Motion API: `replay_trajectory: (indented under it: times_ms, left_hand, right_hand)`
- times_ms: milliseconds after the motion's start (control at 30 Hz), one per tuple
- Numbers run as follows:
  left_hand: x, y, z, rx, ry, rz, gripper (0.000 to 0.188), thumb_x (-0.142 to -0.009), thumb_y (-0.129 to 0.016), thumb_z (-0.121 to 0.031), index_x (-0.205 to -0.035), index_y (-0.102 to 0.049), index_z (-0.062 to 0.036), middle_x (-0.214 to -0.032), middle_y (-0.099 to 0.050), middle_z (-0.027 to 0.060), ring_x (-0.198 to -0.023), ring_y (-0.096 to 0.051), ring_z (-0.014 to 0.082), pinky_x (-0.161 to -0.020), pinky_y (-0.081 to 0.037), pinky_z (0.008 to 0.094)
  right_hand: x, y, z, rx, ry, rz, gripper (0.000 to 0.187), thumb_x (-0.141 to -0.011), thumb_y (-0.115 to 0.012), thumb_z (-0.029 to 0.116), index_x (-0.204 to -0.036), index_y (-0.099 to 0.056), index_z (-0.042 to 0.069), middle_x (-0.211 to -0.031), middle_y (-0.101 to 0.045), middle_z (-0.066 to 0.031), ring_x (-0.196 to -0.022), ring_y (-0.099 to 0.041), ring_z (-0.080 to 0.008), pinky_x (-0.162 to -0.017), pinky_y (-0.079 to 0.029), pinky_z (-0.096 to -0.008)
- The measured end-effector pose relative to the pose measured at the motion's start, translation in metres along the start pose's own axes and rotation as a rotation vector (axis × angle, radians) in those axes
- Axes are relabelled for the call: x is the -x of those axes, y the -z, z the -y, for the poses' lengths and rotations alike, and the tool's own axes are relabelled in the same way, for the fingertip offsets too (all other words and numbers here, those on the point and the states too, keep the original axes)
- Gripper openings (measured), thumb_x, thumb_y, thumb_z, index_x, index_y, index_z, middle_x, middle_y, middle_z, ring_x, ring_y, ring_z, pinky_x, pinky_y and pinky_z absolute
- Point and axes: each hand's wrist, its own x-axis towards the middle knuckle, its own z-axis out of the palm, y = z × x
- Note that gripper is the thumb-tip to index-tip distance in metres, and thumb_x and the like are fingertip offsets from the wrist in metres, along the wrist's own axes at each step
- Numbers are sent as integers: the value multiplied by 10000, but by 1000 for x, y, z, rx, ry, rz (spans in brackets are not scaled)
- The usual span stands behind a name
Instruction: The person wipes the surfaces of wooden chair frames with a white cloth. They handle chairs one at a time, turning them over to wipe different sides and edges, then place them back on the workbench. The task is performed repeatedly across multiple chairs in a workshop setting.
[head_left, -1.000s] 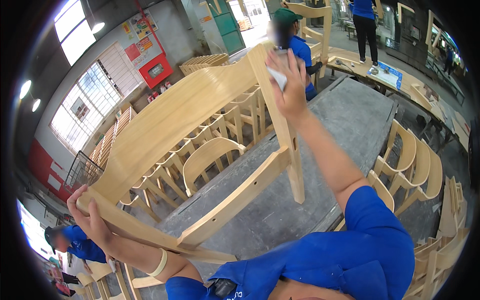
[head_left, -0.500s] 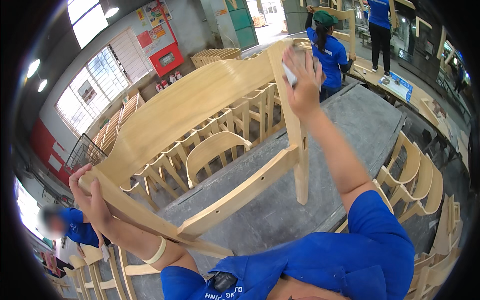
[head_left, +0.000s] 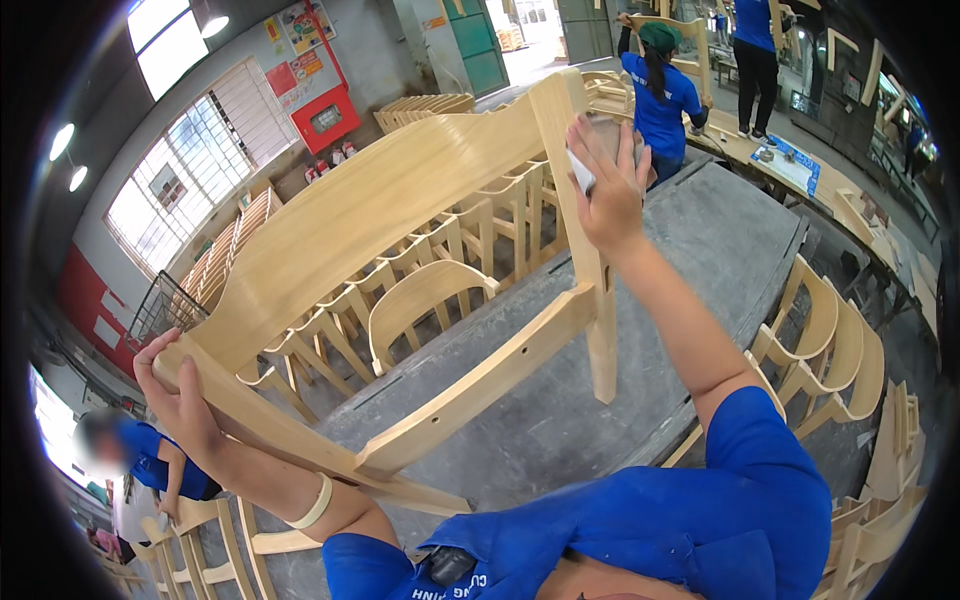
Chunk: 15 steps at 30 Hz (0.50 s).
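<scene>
A pale wooden chair back frame (head_left: 390,200) stands tilted on the grey tabletop, with a wide curved top board and a lower rail (head_left: 480,385) joining its two posts. My left hand (head_left: 190,405) wraps round the upper end of the left post. Against the outer side of the right post, my right hand (head_left: 615,200) presses a folded whitish sheet that looks like sandpaper (head_left: 580,173). The fingers lie over the sheet and hide most of it.
The grey worktable (head_left: 710,260) extends to the right. Several chair frames (head_left: 500,215) stand in rows beyond it, and curved chair backs (head_left: 820,350) are stacked at the right. Co-workers in blue are at the far right (head_left: 662,90) and lower left (head_left: 160,455).
My right hand has slid a little down the right post with the sheet. My left hand keeps its grip. The whole view has shifted slightly.
</scene>
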Motion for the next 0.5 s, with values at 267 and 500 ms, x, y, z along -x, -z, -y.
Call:
replay_trajectory:
  times_ms: [267, 500]
  left_hand:
    - [5, 6, 13, -104, -192, -69, 242, -741, -559, -83, -973, -559, -13, -1003, -575, 86, -973, -506, 199, -947, -327, 306]
    - [12, -1, 3, 295, 21, -27, 917, -790, -125, -797, -1013, -538, -9, -1038, -602, 115, -1007, -521, 206, -958, -358, 308]
  right_hand:
    - [-12, -30, -11, -139, 128, -253, 546, -791, -620, 251, -1318, -481, 285, -1375, -456, 14, -1284, -367, -335, -1029, -243, -548]
    - [-45, -8, 6, -329, 106, -216, 493, -875, -539, 234, -1356, -439, 263, -1437, -374, 71, -1309, -337, -332, -1062, -191, -543]
